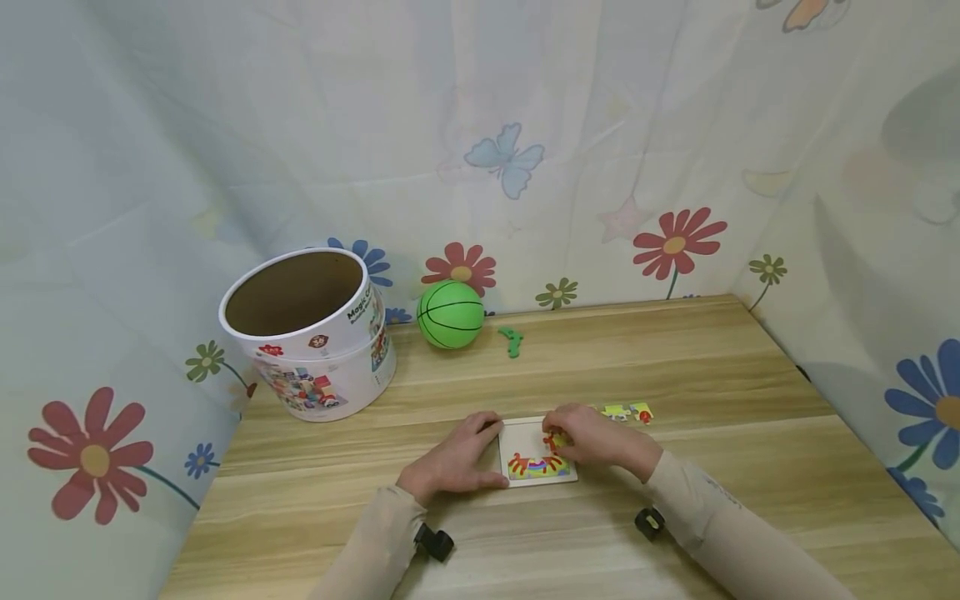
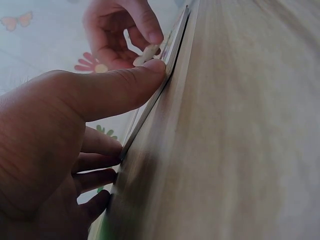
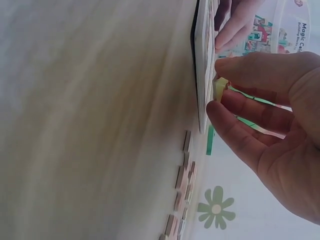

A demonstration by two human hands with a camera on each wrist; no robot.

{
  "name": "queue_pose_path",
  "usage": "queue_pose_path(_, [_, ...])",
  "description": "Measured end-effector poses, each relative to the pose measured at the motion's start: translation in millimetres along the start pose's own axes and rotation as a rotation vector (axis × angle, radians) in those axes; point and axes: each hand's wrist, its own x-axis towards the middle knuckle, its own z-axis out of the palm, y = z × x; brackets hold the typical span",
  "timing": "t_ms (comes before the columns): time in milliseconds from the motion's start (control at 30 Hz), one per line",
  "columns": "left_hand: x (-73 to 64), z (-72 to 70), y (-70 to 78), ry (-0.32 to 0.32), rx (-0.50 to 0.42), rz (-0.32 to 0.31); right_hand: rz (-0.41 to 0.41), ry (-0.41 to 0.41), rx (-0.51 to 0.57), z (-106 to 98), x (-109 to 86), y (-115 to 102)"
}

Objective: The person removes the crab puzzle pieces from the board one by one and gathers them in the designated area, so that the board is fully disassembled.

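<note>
A shallow puzzle tray (image 1: pixel 521 435) with a pale rim lies on the table, its near part filled by colourful picture pieces (image 1: pixel 540 467). My left hand (image 1: pixel 459 460) grips the tray's left side, the thumb at the near corner and the fingers along the far part of that edge. Over the tray's right side, my right hand (image 1: pixel 596 436) pinches a small red and yellow puzzle piece (image 3: pixel 219 89) between thumb and fingers. The right wrist view shows the piece close to the tray surface; whether it touches cannot be told. Loose puzzle pieces (image 1: pixel 626 412) lie right of the tray, partly behind the right hand.
A large white printed bucket (image 1: pixel 322 392) stands at the back left of the wooden table (image 1: pixel 712 367). Beside it are a green ball (image 1: pixel 451 314) and a small green toy part (image 1: pixel 512 342). A patterned curtain (image 1: pixel 570 208) encloses the back and sides.
</note>
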Motion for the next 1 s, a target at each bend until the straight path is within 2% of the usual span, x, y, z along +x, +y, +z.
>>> queue_pose_path(133, [-0.4, -0.7, 0.2, -0.004, 0.006, -0.002, 0.004, 0.008, -0.005, -1.9, -2.6, 1.3])
queue_pose_path(467, [-1.6, -2.1, 1.8, 0.015, 0.003, 0.025, -0.087, 0.088, -0.042, -4.5, -9.4, 12.6])
queue_pose_path(800, [-1.5, 0.1, 1.4, 0.015, 0.005, 0.025, -0.019, 0.102, -0.06, -13.6, -21.0, 21.9])
queue_pose_path(1000, [-2.1, -0.5, 1.5, 0.013, 0.003, 0.016, -0.014, 0.139, -0.071, -19.1, -26.6, 25.7])
